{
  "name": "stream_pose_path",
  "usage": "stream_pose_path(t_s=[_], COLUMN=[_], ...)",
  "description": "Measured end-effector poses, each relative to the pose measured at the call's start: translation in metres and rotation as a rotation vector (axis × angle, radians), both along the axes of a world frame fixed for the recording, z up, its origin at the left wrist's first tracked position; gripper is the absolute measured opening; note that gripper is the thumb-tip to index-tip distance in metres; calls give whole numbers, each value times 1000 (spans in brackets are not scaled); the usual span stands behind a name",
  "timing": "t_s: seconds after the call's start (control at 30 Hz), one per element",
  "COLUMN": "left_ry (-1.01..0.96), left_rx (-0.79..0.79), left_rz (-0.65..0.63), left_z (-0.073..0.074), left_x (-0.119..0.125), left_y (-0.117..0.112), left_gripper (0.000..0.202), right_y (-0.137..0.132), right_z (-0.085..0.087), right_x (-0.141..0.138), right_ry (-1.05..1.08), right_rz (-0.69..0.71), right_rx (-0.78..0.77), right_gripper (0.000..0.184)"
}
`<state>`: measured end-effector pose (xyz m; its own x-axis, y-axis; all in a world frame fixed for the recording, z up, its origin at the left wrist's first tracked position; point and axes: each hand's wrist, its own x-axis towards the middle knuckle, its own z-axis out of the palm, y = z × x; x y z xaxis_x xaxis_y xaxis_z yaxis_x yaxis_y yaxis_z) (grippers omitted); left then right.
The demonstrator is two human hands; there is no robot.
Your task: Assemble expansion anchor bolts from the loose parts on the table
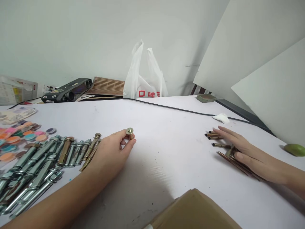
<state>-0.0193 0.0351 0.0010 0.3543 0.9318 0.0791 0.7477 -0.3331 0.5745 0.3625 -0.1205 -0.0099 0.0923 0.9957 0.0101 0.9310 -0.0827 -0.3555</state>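
Note:
My left hand (114,149) pinches a brass-coloured bolt (130,132) between thumb and fingers, its round head pointing up toward the camera. Just left of that hand lies a row of assembled metal anchor bolts (47,159), silver and brass. My right hand (240,149) lies flat with fingers stretched out over a small pile of brass sleeves and rods (218,140), its fingertips touching them. Part of the pile is hidden under the palm.
Coloured round discs (19,138) lie at the far left. A black cable (178,109) crosses the white table. A white plastic bag (145,79), black device (68,90), cardboard box corner (193,210), white wad (221,118) and green object (295,149) surround the work area.

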Motion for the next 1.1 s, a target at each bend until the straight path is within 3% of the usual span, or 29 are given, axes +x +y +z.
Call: stream_pose_path(t_s=[0.23, 0.6, 0.77, 0.93, 1.1], left_ry=[-7, -28, -58, -92, -167], left_rx=[-5, 5, 13, 26, 92], left_rz=[3, -1, -16, -2, 125], left_z=[-1, 2, 2, 2, -2], left_x=[-2, -1, -2, -3, -6], left_y=[0, -3, -4, -6, -8], left_gripper=[20, 22, 22, 21, 22], right_y=[-5, 18, 54, 104, 143], right_z=[4, 3, 3, 2, 0], right_x=[-11, -39, -77, -131, -184], right_ry=[-212, -282, -227, -169, -107], right_rz=[-27, 34, 221, 408, 525], right_rx=[-168, -131, -48, 10, 65], right_gripper=[92, 67, 65, 65, 65])
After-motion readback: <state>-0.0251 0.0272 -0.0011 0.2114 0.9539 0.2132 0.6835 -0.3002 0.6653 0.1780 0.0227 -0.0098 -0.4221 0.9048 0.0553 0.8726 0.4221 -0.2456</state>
